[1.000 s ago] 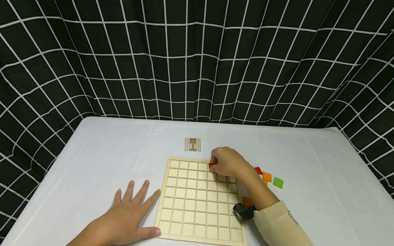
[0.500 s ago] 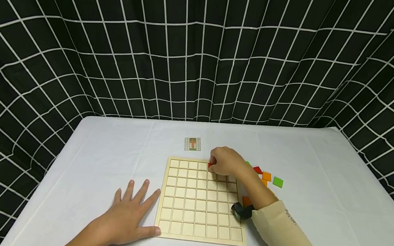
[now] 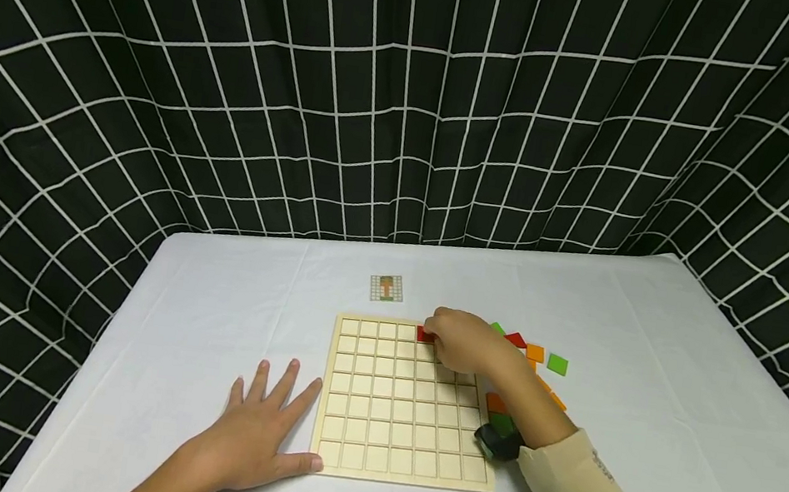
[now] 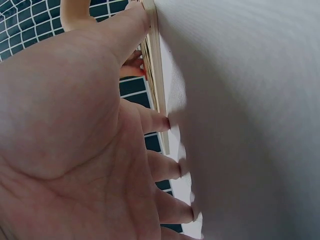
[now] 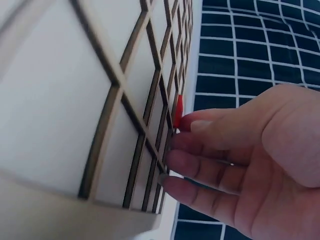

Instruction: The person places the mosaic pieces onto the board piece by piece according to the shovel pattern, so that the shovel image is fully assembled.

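Note:
A square wooden grid board (image 3: 381,408) lies on the white table. One red square tile (image 3: 424,334) sits in a cell of its top row. My right hand (image 3: 460,341) reaches over the upper right of the board, a fingertip at this tile. In the right wrist view, the index fingertip (image 5: 186,120) meets the red tile (image 5: 178,111); the thumb lies behind it and the other fingers are bent loosely over the grid. My left hand (image 3: 254,436) lies spread on the cloth left of the board, thumb at its lower left corner.
Loose green, red and orange tiles (image 3: 534,353) lie right of the board, some partly behind my right forearm. A small pattern card (image 3: 386,288) lies beyond the board's top edge. Black curtains with white grid lines (image 3: 415,98) surround the table.
My right hand has shifted slightly right and toward me, leaving more of the red tile showing in its cell. The left hand stays in place.

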`<state>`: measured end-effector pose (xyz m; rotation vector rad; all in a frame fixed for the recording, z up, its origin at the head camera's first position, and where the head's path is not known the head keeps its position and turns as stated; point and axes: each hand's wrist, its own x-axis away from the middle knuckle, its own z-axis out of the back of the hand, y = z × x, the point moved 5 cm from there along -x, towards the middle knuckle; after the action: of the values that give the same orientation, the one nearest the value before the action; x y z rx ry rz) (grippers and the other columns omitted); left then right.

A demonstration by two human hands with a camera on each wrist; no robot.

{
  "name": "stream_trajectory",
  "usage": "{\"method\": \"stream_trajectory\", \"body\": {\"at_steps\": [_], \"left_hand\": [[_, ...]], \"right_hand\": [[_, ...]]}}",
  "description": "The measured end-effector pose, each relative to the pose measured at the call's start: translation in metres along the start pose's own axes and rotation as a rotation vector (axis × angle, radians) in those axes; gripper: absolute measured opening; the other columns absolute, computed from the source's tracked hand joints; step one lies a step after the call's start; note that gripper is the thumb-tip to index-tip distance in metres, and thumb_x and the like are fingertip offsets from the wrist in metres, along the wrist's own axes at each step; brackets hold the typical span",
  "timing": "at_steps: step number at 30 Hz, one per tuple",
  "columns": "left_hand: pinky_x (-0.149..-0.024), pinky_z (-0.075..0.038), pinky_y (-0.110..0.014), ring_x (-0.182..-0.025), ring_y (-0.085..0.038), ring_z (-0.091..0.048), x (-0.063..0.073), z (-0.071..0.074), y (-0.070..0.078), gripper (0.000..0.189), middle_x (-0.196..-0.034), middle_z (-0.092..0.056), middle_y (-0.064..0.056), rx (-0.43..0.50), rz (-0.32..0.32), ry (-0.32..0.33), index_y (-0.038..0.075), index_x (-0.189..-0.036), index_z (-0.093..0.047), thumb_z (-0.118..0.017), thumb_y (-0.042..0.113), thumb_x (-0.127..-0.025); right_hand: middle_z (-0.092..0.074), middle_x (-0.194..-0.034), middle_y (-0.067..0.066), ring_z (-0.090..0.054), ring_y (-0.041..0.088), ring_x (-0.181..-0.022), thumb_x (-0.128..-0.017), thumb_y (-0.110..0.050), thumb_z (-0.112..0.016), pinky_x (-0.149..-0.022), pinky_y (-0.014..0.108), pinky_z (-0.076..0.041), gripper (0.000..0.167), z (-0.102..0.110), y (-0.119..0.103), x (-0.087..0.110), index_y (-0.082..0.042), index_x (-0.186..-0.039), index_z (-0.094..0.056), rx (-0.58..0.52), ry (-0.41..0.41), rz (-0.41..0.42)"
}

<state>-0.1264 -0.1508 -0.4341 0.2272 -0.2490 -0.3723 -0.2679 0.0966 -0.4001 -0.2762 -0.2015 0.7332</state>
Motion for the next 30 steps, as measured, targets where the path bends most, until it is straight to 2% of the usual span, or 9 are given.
{"method": "stream_trajectory", "body": {"at_steps": [6, 11, 15, 18, 21, 24, 27, 30], "left_hand": [[-0.100, -0.015, -0.081, -0.141, -0.062, -0.008, -0.001, -0.002, 0.000, 0.100, -0.162, -0.017, -0.026, -0.006, 0.004, 0.004, 0.016, -0.158, -0.032, -0.051, 0.080, -0.084], [-0.100, -0.014, -0.081, -0.141, -0.062, -0.008, -0.002, -0.002, 0.001, 0.100, -0.162, -0.016, -0.025, 0.001, 0.002, 0.004, 0.016, -0.159, -0.032, -0.052, 0.080, -0.084], [-0.100, -0.014, -0.081, -0.141, -0.062, -0.008, -0.002, -0.002, 0.001, 0.101, -0.162, -0.016, -0.026, -0.008, 0.003, 0.005, 0.016, -0.159, -0.031, -0.051, 0.080, -0.084], [-0.100, -0.014, -0.081, -0.141, -0.062, -0.008, -0.001, -0.002, 0.000, 0.101, -0.162, -0.016, -0.026, -0.010, 0.006, 0.004, 0.016, -0.159, -0.031, -0.050, 0.081, -0.083], [-0.100, -0.014, -0.081, -0.141, -0.062, -0.008, -0.001, -0.002, -0.001, 0.101, -0.162, -0.016, -0.026, -0.006, 0.006, 0.001, 0.016, -0.159, -0.032, -0.051, 0.080, -0.083], [-0.100, -0.014, -0.081, -0.141, -0.062, -0.008, 0.000, -0.002, -0.001, 0.101, -0.162, -0.016, -0.026, 0.001, 0.000, 0.002, 0.015, -0.159, -0.032, -0.052, 0.080, -0.083], [-0.100, -0.014, -0.081, -0.141, -0.062, -0.007, 0.000, -0.001, -0.001, 0.101, -0.162, -0.016, -0.026, 0.005, -0.004, 0.008, 0.015, -0.159, -0.032, -0.051, 0.080, -0.083], [-0.100, -0.014, -0.081, -0.141, -0.063, -0.008, 0.000, -0.001, -0.001, 0.101, -0.162, -0.016, -0.026, 0.014, -0.006, 0.014, 0.015, -0.158, -0.033, -0.052, 0.080, -0.083]], "right_hand": [[-0.068, -0.105, 0.008, -0.061, 0.020, -0.095, -0.098, 0.003, -0.056, -0.088, 0.039, -0.050, 0.022, 0.007, 0.006, 0.018, 0.000, -0.113, -0.072, -0.171, -0.012, 0.049], [-0.070, -0.109, 0.008, -0.061, 0.018, -0.093, -0.097, 0.001, -0.061, -0.085, 0.040, -0.051, 0.021, 0.015, 0.017, 0.039, 0.000, -0.116, -0.070, -0.239, 0.010, 0.034], [-0.070, -0.101, 0.004, -0.059, 0.015, -0.087, -0.094, 0.001, -0.065, -0.080, 0.037, -0.053, 0.015, 0.021, 0.026, 0.057, -0.004, -0.106, -0.073, -0.211, 0.043, -0.013], [-0.066, -0.084, -0.003, -0.056, 0.012, -0.075, -0.092, -0.003, -0.070, -0.072, 0.033, -0.051, 0.008, 0.021, 0.032, 0.071, -0.011, -0.092, -0.071, -0.196, -0.002, -0.067], [-0.056, -0.073, -0.008, -0.051, 0.010, -0.068, -0.089, -0.009, -0.075, -0.065, 0.030, -0.045, 0.015, 0.016, 0.034, 0.086, -0.017, -0.082, -0.064, -0.198, -0.088, -0.129], [-0.053, -0.070, -0.007, -0.049, 0.010, -0.066, -0.083, -0.010, -0.079, -0.061, 0.029, -0.041, 0.023, 0.008, 0.034, 0.097, -0.019, -0.077, -0.059, -0.190, -0.153, -0.178], [-0.051, -0.068, -0.006, -0.047, 0.011, -0.064, -0.075, -0.008, -0.082, -0.059, 0.029, -0.039, 0.026, 0.002, 0.032, 0.102, -0.018, -0.075, -0.058, -0.152, -0.165, -0.220], [-0.049, -0.064, -0.007, -0.045, 0.011, -0.061, -0.070, -0.006, -0.083, -0.058, 0.029, -0.037, 0.029, -0.001, 0.029, 0.102, -0.017, -0.073, -0.056, -0.098, -0.133, -0.224]]}}
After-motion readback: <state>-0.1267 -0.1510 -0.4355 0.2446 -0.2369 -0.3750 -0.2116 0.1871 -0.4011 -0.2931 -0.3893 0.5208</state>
